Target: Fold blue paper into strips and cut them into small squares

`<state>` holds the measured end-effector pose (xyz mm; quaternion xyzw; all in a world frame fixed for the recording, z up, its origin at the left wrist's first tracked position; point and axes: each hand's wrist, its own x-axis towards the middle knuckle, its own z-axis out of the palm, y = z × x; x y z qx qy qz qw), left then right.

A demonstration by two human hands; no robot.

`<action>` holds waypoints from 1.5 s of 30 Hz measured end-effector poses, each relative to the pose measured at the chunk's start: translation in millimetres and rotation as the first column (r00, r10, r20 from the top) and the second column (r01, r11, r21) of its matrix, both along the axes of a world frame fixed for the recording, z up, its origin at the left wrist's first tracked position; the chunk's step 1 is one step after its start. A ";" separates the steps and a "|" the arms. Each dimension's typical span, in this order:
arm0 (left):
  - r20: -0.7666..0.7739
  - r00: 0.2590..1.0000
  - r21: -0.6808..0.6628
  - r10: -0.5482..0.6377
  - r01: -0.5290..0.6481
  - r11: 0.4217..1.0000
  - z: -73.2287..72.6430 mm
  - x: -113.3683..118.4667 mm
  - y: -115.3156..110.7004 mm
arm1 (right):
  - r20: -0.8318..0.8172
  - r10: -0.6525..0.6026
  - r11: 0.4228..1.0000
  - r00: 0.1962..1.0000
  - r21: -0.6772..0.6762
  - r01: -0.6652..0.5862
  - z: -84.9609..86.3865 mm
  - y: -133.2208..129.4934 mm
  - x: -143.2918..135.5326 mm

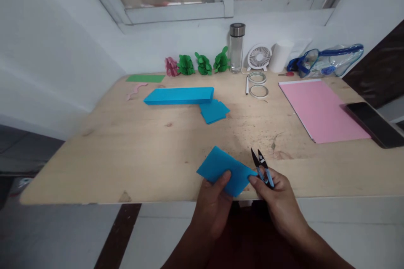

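A folded piece of blue paper (221, 166) is pinched in my left hand (214, 201), the thumb lying on top of it. My right hand (277, 197) grips small black-bladed thread snips (263, 168), blades pointing away from me and apart, while its thumb touches the right corner of the same blue paper. Beyond my hands, a small stack of blue squares (214, 112) lies partly against a long folded blue strip (179, 96) on the wooden table (142, 147).
Along the wall stand a pink paper flower (171, 67), several green ones (203, 64), a glass bottle (236, 50), a white fan (259, 57) and a clear pouch (334, 61). Tape rolls (259, 91), pink paper (322, 111) and a phone (375, 124) lie to the right.
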<state>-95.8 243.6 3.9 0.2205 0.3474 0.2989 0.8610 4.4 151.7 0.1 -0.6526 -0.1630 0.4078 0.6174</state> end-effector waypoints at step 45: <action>-0.292 0.926 0.301 -0.239 0.326 0.896 0.2 -8.9 49.9 | 0.095 0.040 0.999 0.995 0.025 -0.042 2.5 27.8 43.1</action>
